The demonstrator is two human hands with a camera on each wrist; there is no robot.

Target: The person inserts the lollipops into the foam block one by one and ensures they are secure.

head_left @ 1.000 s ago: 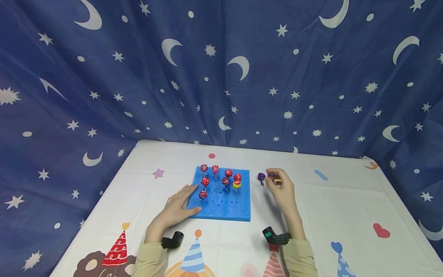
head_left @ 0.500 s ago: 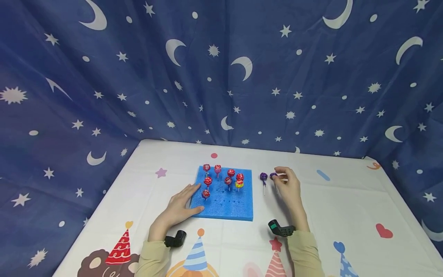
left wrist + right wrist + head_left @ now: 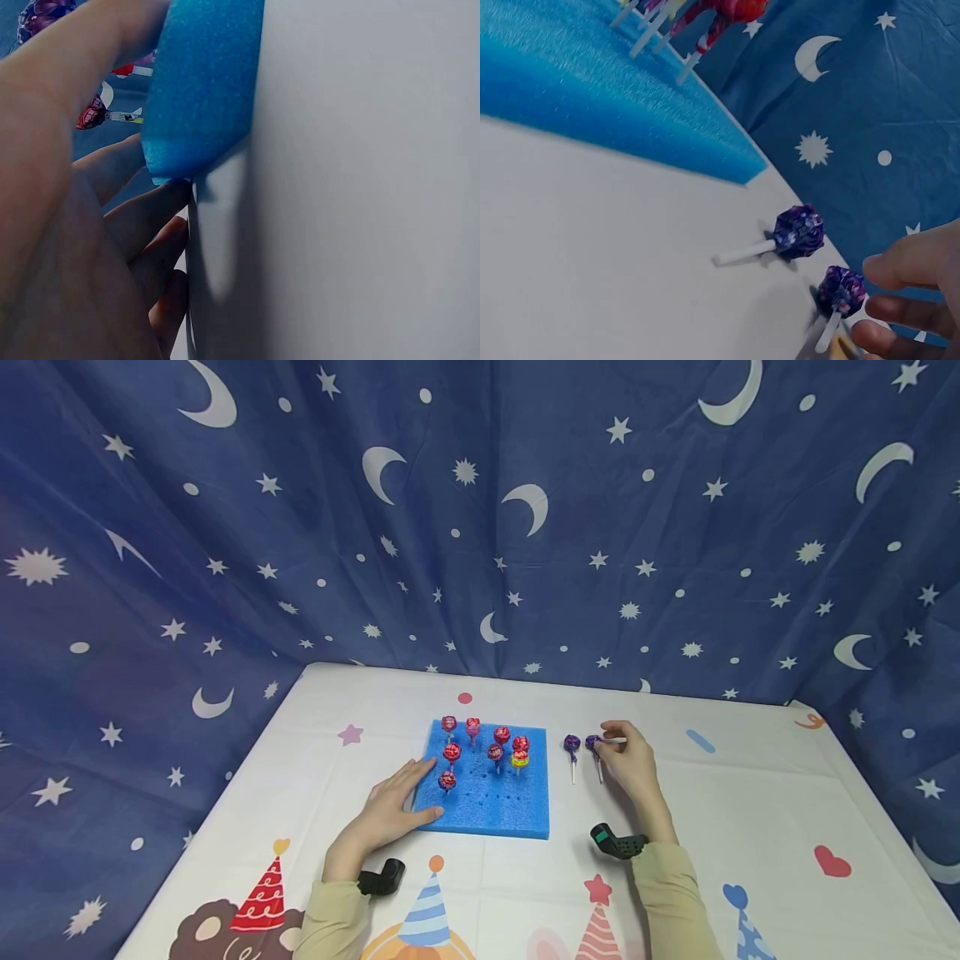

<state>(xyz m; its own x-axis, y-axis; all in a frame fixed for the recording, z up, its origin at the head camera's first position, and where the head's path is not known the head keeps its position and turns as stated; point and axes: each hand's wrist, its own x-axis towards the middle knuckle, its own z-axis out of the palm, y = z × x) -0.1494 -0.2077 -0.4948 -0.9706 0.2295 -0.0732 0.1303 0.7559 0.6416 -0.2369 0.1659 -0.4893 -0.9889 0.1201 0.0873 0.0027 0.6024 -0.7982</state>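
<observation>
My left hand (image 3: 392,802) lies along the left edge of a blue foam block (image 3: 487,814). In the left wrist view its thumb reaches over the foam and its straight fingers (image 3: 154,217) are at the side. Several red-topped lollipops (image 3: 452,752) stand upright in the block, one of them with a yellow lower half (image 3: 520,759). To the right of the block, two purple-wrapped lollipops lie side by side on the table: a left one (image 3: 799,231) and a right one (image 3: 841,291). Beside the right one is my right hand (image 3: 632,764), its bent fingers apart from the candy.
Small holes (image 3: 491,797) show in the nearer part of the foam. A white cloth (image 3: 750,810) with party-hat prints covers the table. Behind it hangs a dark blue curtain (image 3: 555,585) with moons and stars.
My right hand has set the right purple lollipop down beside the other, let go and drawn slightly right. The left hand stays on the foam. The head view has shifted slightly.
</observation>
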